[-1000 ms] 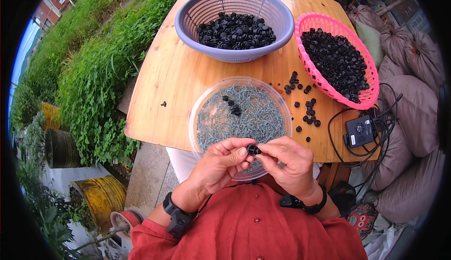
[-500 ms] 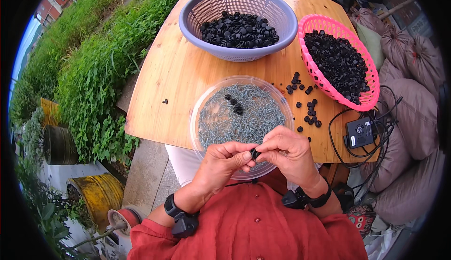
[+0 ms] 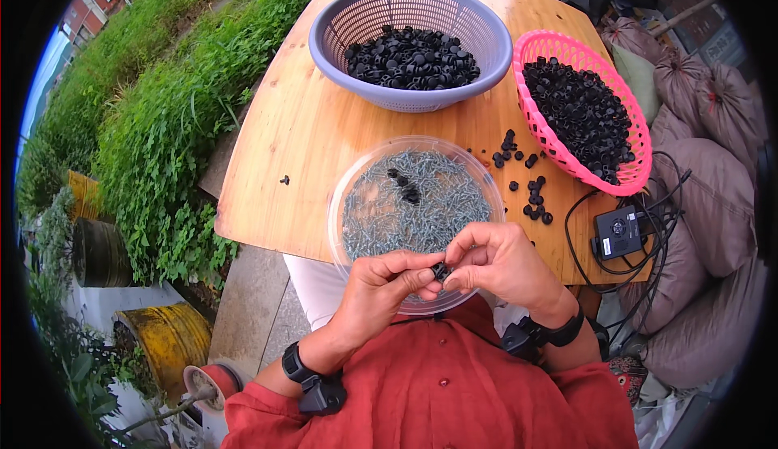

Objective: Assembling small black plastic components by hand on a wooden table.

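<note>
In front of my chest I hold a small black plastic part (image 3: 440, 271). My left hand (image 3: 374, 285) pinches it between thumb and fingers. From the other side, the thumb and bent index finger of my right hand (image 3: 509, 269) meet the same part; whether a screw is also between them is hidden. Below and beyond both hands is a round clear tub (image 3: 335, 220) of loose silvery screws (image 3: 381, 218). A few black parts (image 3: 408, 190) lie on top of the screws.
A purple-grey basket (image 3: 326, 52) of black caps stands at the far side of the wooden table (image 3: 275, 141). To its right is a pink basket (image 3: 531, 117) full of black parts. Loose black parts (image 3: 535, 198) lie near a black box (image 3: 618, 232) with cables.
My right hand has shifted slightly down, its index finger more bent and lifted, showing more of the black part. My left hand stays nearly in place.
</note>
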Tool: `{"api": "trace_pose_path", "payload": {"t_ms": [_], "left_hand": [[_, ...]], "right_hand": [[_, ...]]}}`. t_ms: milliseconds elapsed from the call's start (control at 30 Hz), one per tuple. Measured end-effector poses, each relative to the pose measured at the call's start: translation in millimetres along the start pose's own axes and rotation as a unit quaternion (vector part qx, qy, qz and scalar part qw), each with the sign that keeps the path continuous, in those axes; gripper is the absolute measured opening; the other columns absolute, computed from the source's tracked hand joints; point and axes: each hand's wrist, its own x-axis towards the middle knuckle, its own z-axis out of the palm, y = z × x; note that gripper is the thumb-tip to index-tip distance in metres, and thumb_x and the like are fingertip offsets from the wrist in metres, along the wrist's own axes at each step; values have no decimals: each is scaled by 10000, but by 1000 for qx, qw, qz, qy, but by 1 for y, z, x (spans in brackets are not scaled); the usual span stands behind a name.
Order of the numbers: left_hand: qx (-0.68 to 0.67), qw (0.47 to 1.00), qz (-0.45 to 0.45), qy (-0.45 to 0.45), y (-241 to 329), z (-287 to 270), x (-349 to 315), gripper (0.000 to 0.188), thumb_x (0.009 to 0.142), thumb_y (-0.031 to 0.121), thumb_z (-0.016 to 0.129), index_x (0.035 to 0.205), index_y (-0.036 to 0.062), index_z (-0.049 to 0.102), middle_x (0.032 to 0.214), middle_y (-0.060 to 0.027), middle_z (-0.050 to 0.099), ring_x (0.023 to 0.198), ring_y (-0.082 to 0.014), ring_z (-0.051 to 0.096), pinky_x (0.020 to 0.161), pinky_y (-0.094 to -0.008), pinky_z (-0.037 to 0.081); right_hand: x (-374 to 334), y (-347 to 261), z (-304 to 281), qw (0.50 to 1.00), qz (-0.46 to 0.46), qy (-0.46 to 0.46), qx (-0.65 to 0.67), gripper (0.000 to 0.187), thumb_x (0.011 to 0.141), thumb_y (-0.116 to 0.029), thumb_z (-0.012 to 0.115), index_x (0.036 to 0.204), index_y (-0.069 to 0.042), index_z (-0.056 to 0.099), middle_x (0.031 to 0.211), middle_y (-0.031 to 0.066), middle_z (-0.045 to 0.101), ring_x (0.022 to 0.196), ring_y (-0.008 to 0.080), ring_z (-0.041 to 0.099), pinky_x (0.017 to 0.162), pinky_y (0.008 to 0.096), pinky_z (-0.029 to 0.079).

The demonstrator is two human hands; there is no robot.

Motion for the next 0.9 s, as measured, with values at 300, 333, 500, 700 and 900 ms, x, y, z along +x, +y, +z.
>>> {"api": "trace_pose_path", "payload": {"t_ms": [300, 333, 500, 700, 900], "left_hand": [[-2, 1000, 0, 5, 0, -1, -1, 221, 855, -30, 541, 1056, -4, 629, 881, -87, 630, 736, -129, 614, 679, -234, 512], [24, 1000, 17, -2, 0, -1, -1, 223, 855, -36, 536, 1054, -3, 630, 877, -87, 627, 736, -130, 613, 679, -235, 513], [64, 997, 43, -13, 0, -5, -2, 227, 854, -47, 528, 1049, 2, 633, 863, -85, 619, 734, -131, 610, 675, -236, 515], [0, 1000, 7, 2, -3, -10, -1, 220, 859, -41, 531, 1055, -11, 627, 853, -64, 607, 727, -114, 614, 664, -219, 525], [31, 999, 32, 19, -1, -8, -4, 212, 860, -40, 531, 1045, -13, 631, 837, -60, 608, 714, -103, 609, 636, -212, 513]], "right_hand": [[5, -10, 3, 999, 40, -5, -34, 101, 735, 65, 658, 816, 54, 598, 714, 86, 640, 628, 98, 615, 564, 202, 502], [6, -11, 3, 998, 56, -4, -41, 93, 732, 67, 656, 808, 59, 602, 709, 93, 644, 623, 101, 616, 564, 205, 504], [10, -7, 5, 998, 51, -10, -44, 83, 732, 69, 652, 799, 62, 604, 705, 104, 647, 626, 112, 625, 565, 210, 508], [17, 16, 6, 999, -8, -23, 22, 90, 759, 86, 627, 825, 47, 580, 754, 89, 629, 659, 128, 633, 579, 219, 523], [21, 27, 5, 994, -69, -57, 62, 136, 780, 91, 609, 879, 28, 540, 851, 73, 593, 720, 119, 623, 636, 227, 539]]}}
